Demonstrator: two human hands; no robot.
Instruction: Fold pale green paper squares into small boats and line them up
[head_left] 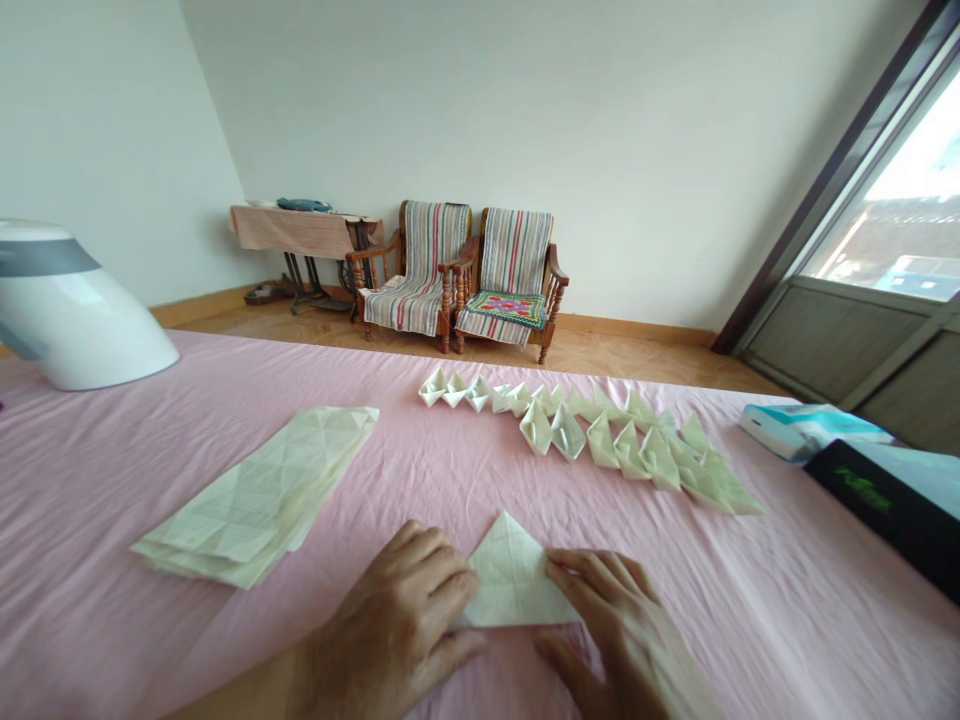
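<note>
The folded paper (517,578) lay flat on the pink cloth (420,470), directly in front of the person and between the two hands. Its visible outline was triangular. The apex pointed away from the person, towards the chairs (471,270); the base edge faced the person. The long axis followed that base, running left to right, nearly square to the line of sight. Crease lines showed faintly on the upper face.

The left hand (405,610) covered the left corner. Its fingers lay close together and curled, tips on the paper, with the thumb spread away from them beside the near edge. The right hand (619,625) rested at the right slanting edge, fingers side by side, fingertips touching the paper; its thumb stood apart, just short of the base. Whether either thumb touched the paper could not be determined.

Left of the left hand, a stack of creased sheets (259,495) lay with its long axis diagonal, from near left to far right. Beyond the right hand, small folded paper pieces (660,459) with pointed tips stood in uneven rows, slanting from far left to near right.
</note>
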